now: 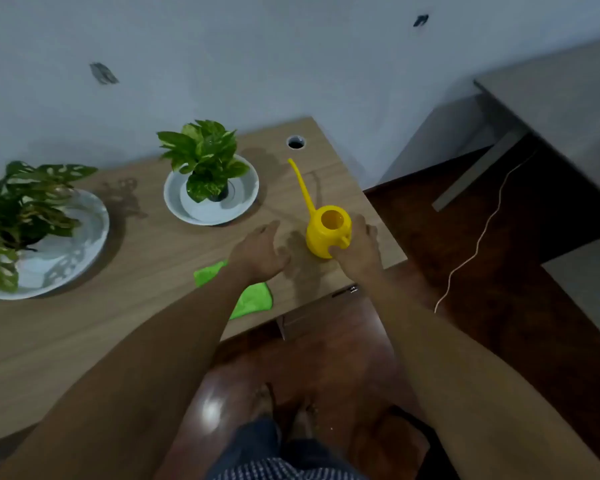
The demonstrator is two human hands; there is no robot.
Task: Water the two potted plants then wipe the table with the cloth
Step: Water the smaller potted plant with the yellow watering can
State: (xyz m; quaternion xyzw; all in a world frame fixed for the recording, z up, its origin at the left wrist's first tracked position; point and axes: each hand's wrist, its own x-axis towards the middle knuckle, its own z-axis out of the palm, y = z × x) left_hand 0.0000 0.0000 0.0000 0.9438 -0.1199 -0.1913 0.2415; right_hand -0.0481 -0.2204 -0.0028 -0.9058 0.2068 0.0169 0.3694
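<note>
A yellow watering can [323, 232] with a long thin spout stands upright near the right end of the wooden table [118, 327]. My right hand [359, 249] wraps around its handle side. My left hand [260, 252] hovers open just left of the can, not touching it. A green cloth [252, 299] lies flat near the table's front edge, partly hidden under my left forearm. A small potted plant [205, 161] stands in a white dish [246, 192] behind the can. A larger potted plant [18, 209] sits in a white dish [84, 244] at the far left.
A cable hole [296, 142] is cut in the table's back right corner. The wall runs close behind the plants. Right of the table are dark floor, a thin cord [478, 237] and a second grey desk [561, 109]. My legs stand below the table's front edge.
</note>
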